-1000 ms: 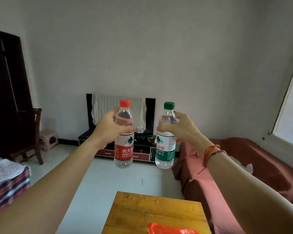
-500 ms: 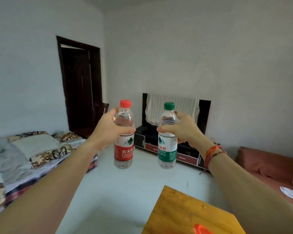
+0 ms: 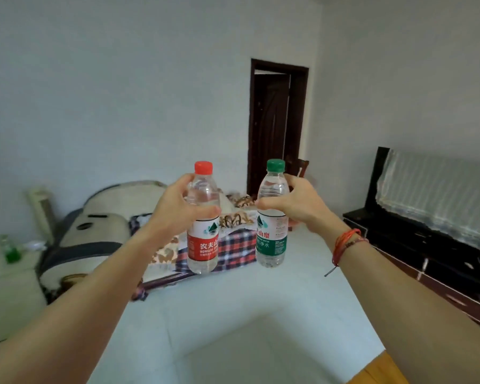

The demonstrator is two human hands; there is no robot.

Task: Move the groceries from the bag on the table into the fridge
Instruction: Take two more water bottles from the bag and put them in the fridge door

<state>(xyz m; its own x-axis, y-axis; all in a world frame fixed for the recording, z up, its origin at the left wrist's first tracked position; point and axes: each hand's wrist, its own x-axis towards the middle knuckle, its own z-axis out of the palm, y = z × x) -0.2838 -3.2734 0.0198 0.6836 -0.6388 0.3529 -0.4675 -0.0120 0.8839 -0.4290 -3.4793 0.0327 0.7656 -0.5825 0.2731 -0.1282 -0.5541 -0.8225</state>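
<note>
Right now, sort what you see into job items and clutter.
Job: red-capped clear plastic water bottle in left hand; green-capped clear plastic water bottle in right hand.

Clutter: plaid-covered bed, dark wooden door, small green glass bottle.

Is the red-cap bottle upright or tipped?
Upright. The red-cap bottle hangs vertical in the left hand, cap on top, base down, parallel to the green-cap bottle.

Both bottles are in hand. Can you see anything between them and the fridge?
No fridge shows in this view, so the route cannot be judged. The left hand holds the red-capped bottle, the right hand the green-capped bottle; ahead is open floor and a bed.
</note>
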